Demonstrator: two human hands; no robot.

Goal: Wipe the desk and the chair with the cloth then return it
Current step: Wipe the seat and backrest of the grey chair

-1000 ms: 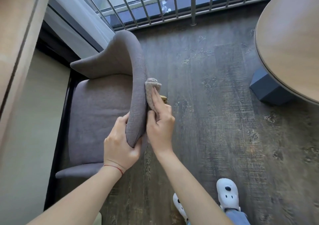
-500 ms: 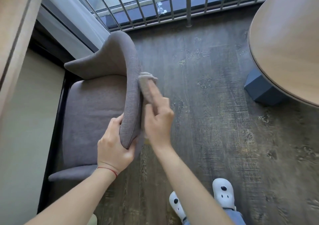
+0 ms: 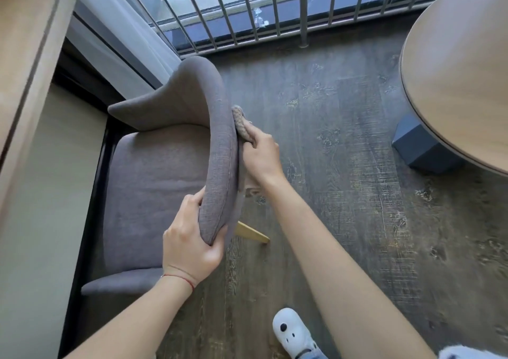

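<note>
Grey upholstered chair with curved fabric backrest (image 3: 220, 149) stands beside the tall pale wooden cabinet (image 3: 24, 64); its seat faces that cabinet, its back faces the open dark plank floor (image 3: 343, 193); one light wooden chair leg (image 3: 251, 232) shows below the backrest.

Left hand (image 3: 189, 243) is closed round the near end of the backrest rim, thumb on the outer face, fingers wrapped to the seat side; a steadying grip, by the look of it.

Right hand (image 3: 259, 156) is loosely curled round a bunched beige woven cloth (image 3: 242, 123) and presses it flat against the outer face of the backrest, roughly mid-way along the curve; the cloth sticks out past the fingertips toward the far end of the backrest.

Key relation: the backrest's long axis runs from the left hand away toward the metal window railing (image 3: 261, 9); the cloth lies on that line, ahead of the right hand; the unwiped stretch, I judge, lies further along toward the far end, so the right hand is the one placed to carry on; the left is committed to holding.

Round light-wood desk (image 3: 453, 69) sits well apart from the chair, across the floor; whether it is wiped cannot be told.
</note>
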